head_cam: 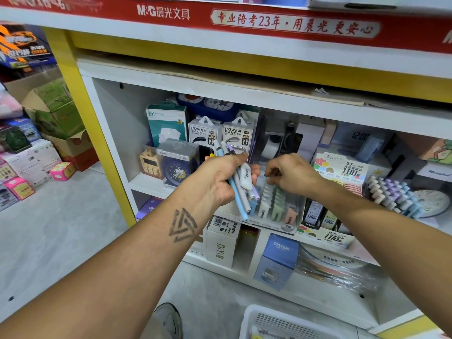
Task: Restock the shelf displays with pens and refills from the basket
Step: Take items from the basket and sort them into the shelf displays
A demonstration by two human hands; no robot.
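**A:** Where's the stock right now?

**B:** Just left of the frame's centre. The left hand [217,177] is curled round a mixed bunch of slim pastel pens [238,189], blue, white and lilac, with a white capped refill among them, tips pointing up towards the white power bank boxes [221,133]. The white perforated plastic basket [276,321] sits at the bottom edge, right of centre, on the floor.

**B:** The right hand [291,174] has its fingers curled downwards over the clear plastic display tray of pastel refill packs [276,204], just right of centre. Whether it pinches anything I can't tell; the fingertips are hidden.

**A:** So how should this step go?

**B:** My judgement: sort one item at a time. Keep the bundle firm in the left hand and tilted away from the tray, so loose ends don't rake the upright packs. Draw a single piece out with the right, match its colour to the row, then slide it in upright from above.

**A:** Risk?

**B:** The bunch looks uneven; a slack hold could let the short white one drop behind the white shelf board [156,184].
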